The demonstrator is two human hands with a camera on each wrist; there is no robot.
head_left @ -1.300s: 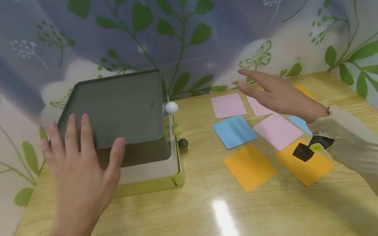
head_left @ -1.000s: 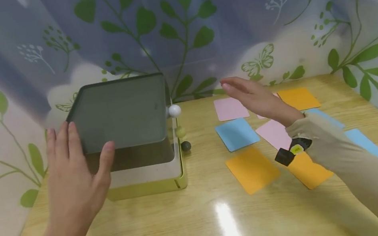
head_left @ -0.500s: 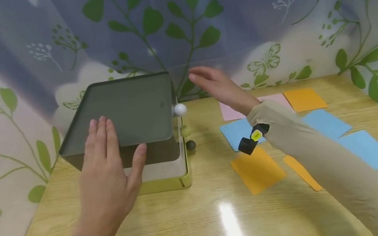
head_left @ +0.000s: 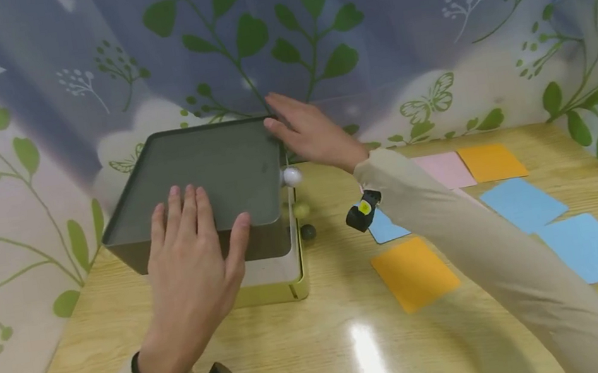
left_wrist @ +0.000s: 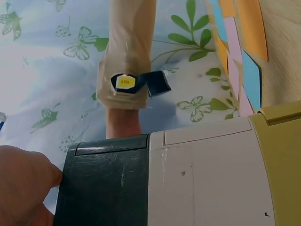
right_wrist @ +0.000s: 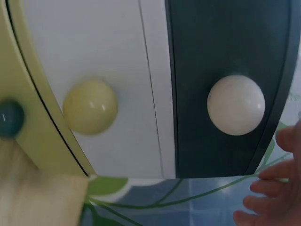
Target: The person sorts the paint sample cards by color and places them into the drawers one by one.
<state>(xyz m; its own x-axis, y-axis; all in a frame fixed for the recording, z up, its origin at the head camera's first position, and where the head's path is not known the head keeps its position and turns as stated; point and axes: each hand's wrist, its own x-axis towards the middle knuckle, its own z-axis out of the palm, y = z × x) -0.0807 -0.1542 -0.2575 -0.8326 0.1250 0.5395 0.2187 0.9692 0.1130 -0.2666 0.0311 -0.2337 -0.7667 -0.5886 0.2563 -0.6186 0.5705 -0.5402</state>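
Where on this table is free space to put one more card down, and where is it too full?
Bare wood lies along the near edge of the table, in front of the stacked box and the orange card. A narrower strip runs between the box's knobs and the cards. The right side is crowded with blue cards, and the right forearm crosses it.

A glossy light-wood surface [head_left: 322, 349] carries a stacked three-tier drawer box [head_left: 265, 274] on its left side, with a yellow-green bottom tier resting directly on the wood. To the right, flat paper cards lie spread out: an orange card [head_left: 415, 272] nearest, two blue cards [head_left: 591, 246] [head_left: 522, 203] further right, and a pink card [head_left: 448, 169] beside another orange card [head_left: 492, 161] at the back.
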